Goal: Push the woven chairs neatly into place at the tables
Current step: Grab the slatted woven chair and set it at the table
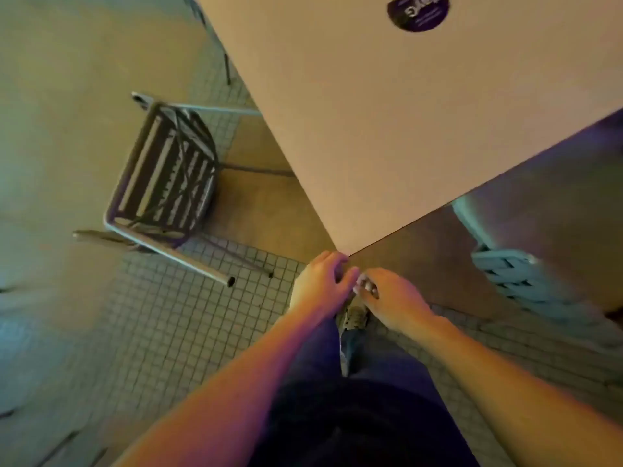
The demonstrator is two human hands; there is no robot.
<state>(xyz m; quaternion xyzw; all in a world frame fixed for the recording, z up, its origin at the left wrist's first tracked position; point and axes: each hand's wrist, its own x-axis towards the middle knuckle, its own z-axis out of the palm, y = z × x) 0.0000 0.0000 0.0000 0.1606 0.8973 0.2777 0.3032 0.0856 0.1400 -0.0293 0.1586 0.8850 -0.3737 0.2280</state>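
Observation:
A metal-framed woven chair (165,176) stands left of the table (404,129), its seat partly tucked toward the table's left edge and its armrests pointing toward me. At the right, part of a second chair (509,271) shows below the table's near edge. My left hand (320,284) and my right hand (391,298) meet just below the table's near corner, fingers loosely curled and touching each other. Neither hand holds a chair.
A round dark sticker (418,10) lies on the tabletop at the far end. The floor is small square tiles (168,325). My legs and a shoe (354,318) are directly below the hands. A thin metal leg (226,62) stands beyond the table's far left.

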